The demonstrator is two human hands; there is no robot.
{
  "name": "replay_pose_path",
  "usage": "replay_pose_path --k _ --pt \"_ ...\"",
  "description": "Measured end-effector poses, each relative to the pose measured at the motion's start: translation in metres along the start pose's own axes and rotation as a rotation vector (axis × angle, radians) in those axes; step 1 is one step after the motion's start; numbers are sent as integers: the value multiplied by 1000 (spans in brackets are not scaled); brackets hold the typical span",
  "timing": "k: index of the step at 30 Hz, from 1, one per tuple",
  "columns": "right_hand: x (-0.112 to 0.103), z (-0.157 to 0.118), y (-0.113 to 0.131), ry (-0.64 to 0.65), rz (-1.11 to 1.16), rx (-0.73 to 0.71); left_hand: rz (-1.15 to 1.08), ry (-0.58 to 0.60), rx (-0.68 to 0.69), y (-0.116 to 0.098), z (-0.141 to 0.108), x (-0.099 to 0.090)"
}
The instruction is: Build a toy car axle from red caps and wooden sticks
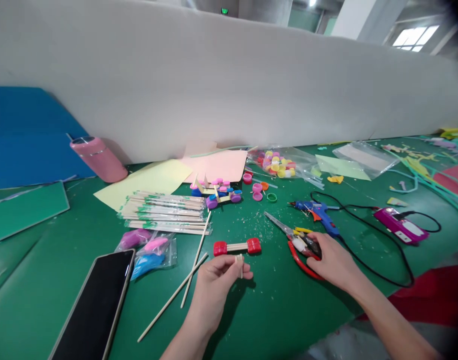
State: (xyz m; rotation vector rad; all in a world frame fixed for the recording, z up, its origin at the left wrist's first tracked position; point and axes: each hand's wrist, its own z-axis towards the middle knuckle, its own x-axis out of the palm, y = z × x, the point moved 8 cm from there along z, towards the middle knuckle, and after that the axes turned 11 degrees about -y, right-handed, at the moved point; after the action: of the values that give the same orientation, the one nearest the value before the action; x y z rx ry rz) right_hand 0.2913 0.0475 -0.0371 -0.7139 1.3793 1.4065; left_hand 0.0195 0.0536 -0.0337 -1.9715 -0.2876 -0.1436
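Pinched between the thumb and fingers of my left hand (223, 275) are short wooden stick pieces (240, 265). Just beyond it lies a dumbbell-like piece (237, 247) of short sticks with a red block at each end. My right hand (324, 257) is closed on the dark handles of a pair of scissors (279, 225), whose blades point to the upper left. Red-handled pliers (302, 261) lie under and beside that hand. Two long wooden sticks (168, 302) cross on the green table (274, 320), left of my left hand.
A blue glue gun (321, 215) with a black cord lies right of the scissors, near a purple box (400, 225). Packed chopsticks (164, 212), small clay models (223, 196), clay packets (149, 252) and a phone (95, 305) are at left and centre. A pink bottle (101, 159) stands behind.
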Motion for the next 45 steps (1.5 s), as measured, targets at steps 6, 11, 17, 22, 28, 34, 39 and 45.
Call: replay_pose_path --k 6,11,17,22,28,34,39,45 --pt "-13 -9 8 2 335 29 26 67 28 -1 -4 5" --pt "-15 -26 52 141 696 -14 16 138 51 -1 -5 6" --pt "-13 -41 97 205 554 -166 -144 139 27 -3 -3 4" --pt "-14 -48 104 184 434 -257 -96 193 94 -11 -5 4" --pt "-16 -50 105 174 377 -310 61 234 216 -16 -9 2" --pt "-15 -53 108 169 425 -277 79 141 294 -21 -13 -2" --pt "-16 -57 114 132 450 -280 63 70 335 -24 -16 -4" --pt "-12 -60 116 129 476 -295 28 39 343 -24 -16 -6"
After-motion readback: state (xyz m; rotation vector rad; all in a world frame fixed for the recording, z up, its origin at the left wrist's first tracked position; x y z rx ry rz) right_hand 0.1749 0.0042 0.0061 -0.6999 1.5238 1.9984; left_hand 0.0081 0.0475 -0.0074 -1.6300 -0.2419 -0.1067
